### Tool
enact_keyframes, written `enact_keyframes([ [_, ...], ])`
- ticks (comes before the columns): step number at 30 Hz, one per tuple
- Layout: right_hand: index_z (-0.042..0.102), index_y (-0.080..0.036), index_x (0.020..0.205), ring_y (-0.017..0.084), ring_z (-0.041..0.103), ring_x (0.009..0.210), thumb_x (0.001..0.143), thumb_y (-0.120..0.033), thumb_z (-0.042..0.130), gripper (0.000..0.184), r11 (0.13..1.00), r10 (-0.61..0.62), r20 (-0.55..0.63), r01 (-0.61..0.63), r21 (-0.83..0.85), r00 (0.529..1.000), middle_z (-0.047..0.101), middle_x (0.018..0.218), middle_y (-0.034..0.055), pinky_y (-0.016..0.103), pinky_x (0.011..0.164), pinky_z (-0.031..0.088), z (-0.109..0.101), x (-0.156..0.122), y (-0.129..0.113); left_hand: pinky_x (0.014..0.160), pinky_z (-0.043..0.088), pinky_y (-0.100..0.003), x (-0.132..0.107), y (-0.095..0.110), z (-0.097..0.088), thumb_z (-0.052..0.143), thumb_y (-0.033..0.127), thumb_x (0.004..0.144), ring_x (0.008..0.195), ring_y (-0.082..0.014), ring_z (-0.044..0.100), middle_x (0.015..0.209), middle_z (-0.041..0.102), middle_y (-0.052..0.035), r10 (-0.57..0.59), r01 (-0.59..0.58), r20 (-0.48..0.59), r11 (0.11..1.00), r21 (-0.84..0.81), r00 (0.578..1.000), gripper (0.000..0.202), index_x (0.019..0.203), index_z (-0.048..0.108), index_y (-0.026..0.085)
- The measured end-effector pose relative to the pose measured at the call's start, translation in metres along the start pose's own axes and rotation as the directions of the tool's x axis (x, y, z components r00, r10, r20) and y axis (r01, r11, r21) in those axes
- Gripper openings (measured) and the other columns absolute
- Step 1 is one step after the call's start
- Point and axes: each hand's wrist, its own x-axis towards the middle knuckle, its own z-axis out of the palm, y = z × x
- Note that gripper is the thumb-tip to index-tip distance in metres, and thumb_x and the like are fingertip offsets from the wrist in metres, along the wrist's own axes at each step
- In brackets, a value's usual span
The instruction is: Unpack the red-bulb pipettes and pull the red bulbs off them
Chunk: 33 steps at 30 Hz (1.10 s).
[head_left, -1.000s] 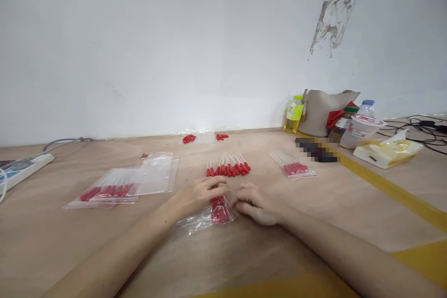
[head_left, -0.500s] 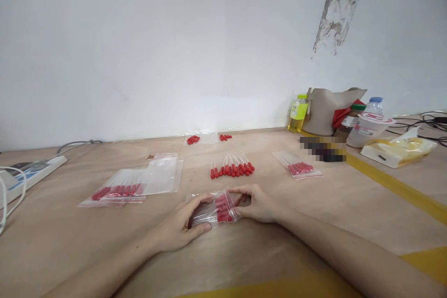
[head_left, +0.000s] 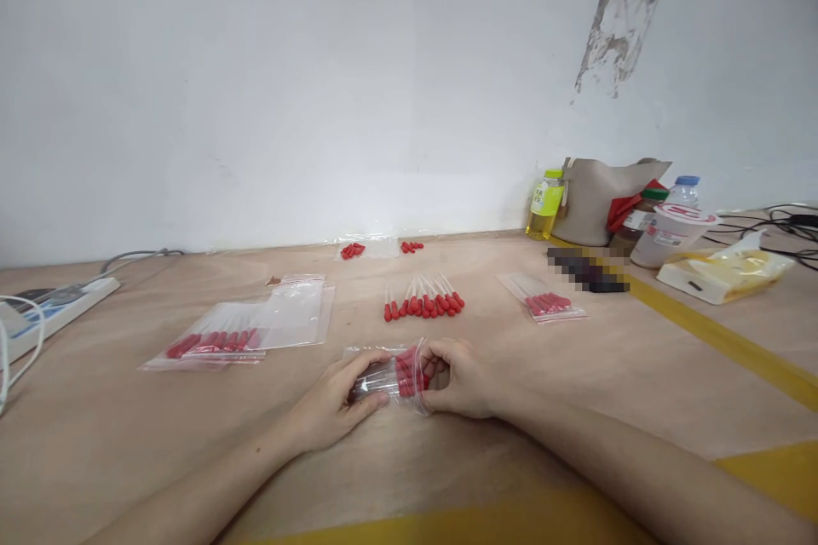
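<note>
In the head view, the left hand (head_left: 329, 404) is clasping one end of a clear bag (head_left: 382, 381) of red-tipped sticks (head_left: 406, 375), the right hand (head_left: 465, 379) is pinching its other edge, and loose sticks (head_left: 425, 305) are lying behind it on the desk (head_left: 396, 477).

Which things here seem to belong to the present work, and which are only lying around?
Likely in use:
clear bag between left hand and right hand
loose red-tipped sticks
filled bags, left
filled bag, right
flat bags

Likely just lying around:
power strip
lidded cup
tissue pack
</note>
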Motion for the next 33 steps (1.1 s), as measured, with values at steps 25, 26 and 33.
enact_keyframes([
  [25,0.054,-0.015,0.092,0.006,0.05,0.052,0.066,-0.019,0.059,0.026,0.974,0.148,0.141,-0.168,0.15,0.979,0.057,0.066,-0.0028,0.018,0.049,0.038,-0.071,-0.004,0.028,0.091,0.042,-0.032,-0.003,-0.005,-0.007,0.046,0.032,0.085,0.108,-0.0183,0.05,0.121,0.052,-0.004,-0.016,0.014,0.044,0.999,0.04,0.999,0.035,0.119,0.044,0.025],
  [26,0.052,-0.015,0.098,0.007,0.053,0.053,0.066,-0.02,0.061,0.034,0.955,0.176,0.147,-0.205,0.214,0.973,0.059,0.07,-0.0019,0.019,0.05,0.04,-0.073,-0.003,0.031,0.091,0.042,-0.033,-0.003,-0.005,-0.007,0.046,0.032,0.085,0.107,-0.0185,0.05,0.121,0.052,-0.0043,-0.013,0.011,0.037,0.999,0.042,0.999,0.035,0.119,0.045,0.025],
  [33,0.05,-0.014,0.097,0.014,0.062,0.085,0.055,-0.017,0.074,0.048,0.84,0.189,0.299,-0.312,0.444,0.935,0.062,0.099,0.0096,0.028,0.074,0.048,-0.069,-0.004,0.037,0.093,0.04,-0.036,-0.003,-0.006,-0.006,0.045,0.033,0.086,0.109,-0.0199,0.049,0.121,0.052,-0.0063,-0.009,0.008,0.03,0.999,0.035,1.0,0.034,0.119,0.045,0.024],
])
